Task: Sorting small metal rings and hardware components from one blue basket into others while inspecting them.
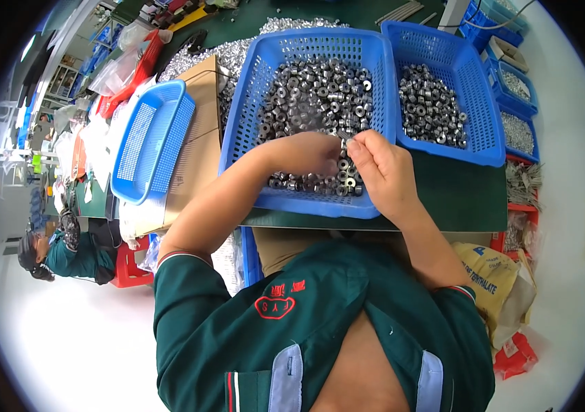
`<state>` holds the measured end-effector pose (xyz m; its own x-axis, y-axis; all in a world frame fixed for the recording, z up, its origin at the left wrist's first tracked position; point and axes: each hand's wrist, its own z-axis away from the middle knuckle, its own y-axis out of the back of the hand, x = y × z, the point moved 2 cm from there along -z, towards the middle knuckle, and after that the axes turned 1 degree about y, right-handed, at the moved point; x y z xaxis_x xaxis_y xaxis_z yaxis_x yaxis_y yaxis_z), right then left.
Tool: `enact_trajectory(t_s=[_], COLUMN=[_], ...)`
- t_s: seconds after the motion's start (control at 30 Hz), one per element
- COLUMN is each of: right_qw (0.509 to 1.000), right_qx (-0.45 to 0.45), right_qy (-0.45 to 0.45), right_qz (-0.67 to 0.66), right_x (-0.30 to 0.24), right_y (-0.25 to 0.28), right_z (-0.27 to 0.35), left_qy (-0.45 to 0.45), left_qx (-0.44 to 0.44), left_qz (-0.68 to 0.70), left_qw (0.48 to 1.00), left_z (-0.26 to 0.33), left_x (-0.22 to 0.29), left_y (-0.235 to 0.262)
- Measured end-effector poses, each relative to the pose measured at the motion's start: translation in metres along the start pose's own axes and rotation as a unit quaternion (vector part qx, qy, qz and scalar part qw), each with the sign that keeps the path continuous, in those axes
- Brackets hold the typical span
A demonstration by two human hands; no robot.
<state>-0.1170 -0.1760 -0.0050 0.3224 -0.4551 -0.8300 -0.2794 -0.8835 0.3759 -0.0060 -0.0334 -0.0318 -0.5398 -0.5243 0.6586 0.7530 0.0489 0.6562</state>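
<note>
Both my hands meet over a large blue perforated basket (237,137) that holds many small metal rings (320,82), grey and shiny with a hole in the middle. My left hand (316,154) is curled inward and smeared by motion, so its fingers do not show clearly. Thumb and forefinger of my right hand (390,172) are pinched together close to the left fingertips. Whatever sits in that pinch is too small and hidden to make out. More of the same rings show just below the fingers, near the basket's front wall.
A second blue basket (481,130) with metal rings adjoins on the right. At left, an empty blue basket (138,185) rests on cardboard (196,117). Silvery parts (292,25) lie heaped behind. Small blue bins (512,103) and a yellow sack (488,275) stand right. A seated person (76,250) is far left.
</note>
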Motion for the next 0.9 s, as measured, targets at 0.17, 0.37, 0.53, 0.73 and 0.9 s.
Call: enact_trajectory(t_s=[0.17,0.37,0.53,0.73,0.9], right_qw=[0.999,1.0,0.999,0.998,0.998], right_qx=[0.006,0.012,0.022,0.028,0.037], right_qy=[-0.011,-0.011,-0.017,-0.034,-0.023], right_qz=[-0.031,-0.026,-0.036,-0.051,-0.04], right_x=[0.001,0.001,0.0,-0.005,-0.003], right_y=[0.001,0.0,0.0,0.002,0.001], right_z=[0.004,0.004,0.002,0.001,0.002], left_qy=[-0.012,-0.065,-0.08,-0.062,-0.094], left_qx=[-0.011,0.008,-0.014,0.009,0.046], left_qz=[0.572,0.618,0.621,0.65,0.606], left_qw=[0.82,0.783,0.78,0.757,0.789], left_z=[0.008,0.013,0.014,0.019,0.019], left_x=[0.017,0.018,0.021,0.027,0.027], left_y=[0.023,0.022,0.022,0.024,0.022])
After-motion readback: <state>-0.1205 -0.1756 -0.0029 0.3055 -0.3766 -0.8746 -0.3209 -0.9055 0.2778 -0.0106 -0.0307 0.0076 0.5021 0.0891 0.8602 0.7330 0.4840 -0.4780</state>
